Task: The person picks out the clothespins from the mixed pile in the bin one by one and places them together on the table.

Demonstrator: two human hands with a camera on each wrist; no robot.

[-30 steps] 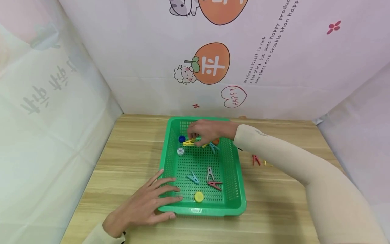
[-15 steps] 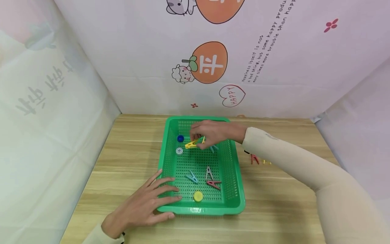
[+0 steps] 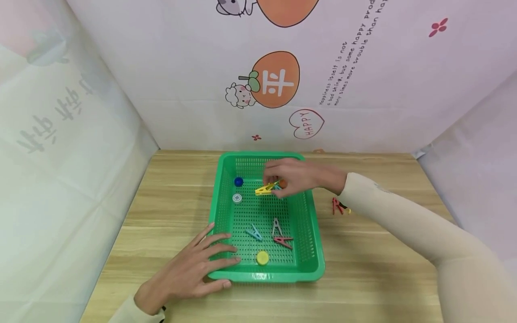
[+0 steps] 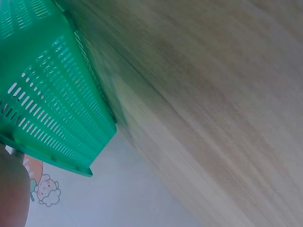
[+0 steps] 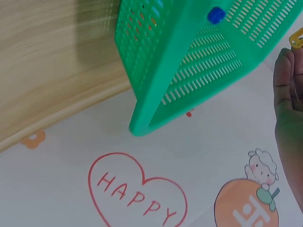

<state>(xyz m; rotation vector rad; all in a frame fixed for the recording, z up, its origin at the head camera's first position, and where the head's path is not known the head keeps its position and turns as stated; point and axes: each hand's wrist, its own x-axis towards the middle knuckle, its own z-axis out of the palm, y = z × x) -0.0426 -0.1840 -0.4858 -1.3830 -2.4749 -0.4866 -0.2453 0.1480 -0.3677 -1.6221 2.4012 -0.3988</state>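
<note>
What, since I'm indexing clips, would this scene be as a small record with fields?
Left hand: rests across near-left corner of green basket
Right hand: holds yellow clothespin over basket
Inside, near end: light blue clothespin, gray clothespin, reddish clothespin, yellow cap
Inside, left side: blue cap, white cap
Right of basket: red clothespin on table

The head view is bright, with soft light that seems to come from above. A soft gray shadow lies on the wood table [image 3: 375, 278] by the right sleeve [image 3: 408, 233]. The green basket [image 3: 282, 277] is darker inside, under the right hand [image 3: 296, 177], and its front edge shines a little. The left wrist view is dimmer and fuzzy. In the right wrist view, the wood has a dark shadow near the basket.
</note>
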